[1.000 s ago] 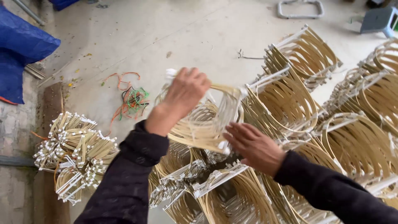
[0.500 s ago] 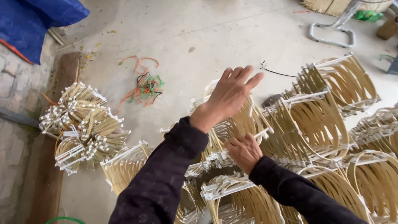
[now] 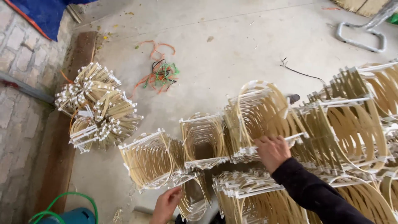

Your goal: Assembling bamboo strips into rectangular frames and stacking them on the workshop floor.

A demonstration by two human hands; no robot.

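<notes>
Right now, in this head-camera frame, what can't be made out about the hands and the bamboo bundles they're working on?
- Left hand: cut off by the bottom edge; its fingers meet a bamboo hoop bundle, grip unclear.
- Right hand: fingertips hidden among the strips of the tall bundle; clamped or just resting, cannot tell.
- Stack of bundles: runs past the right edge, so its extent is hidden.
- Dark object behind the tall bundle: mostly covered, kind unknown.
</notes>
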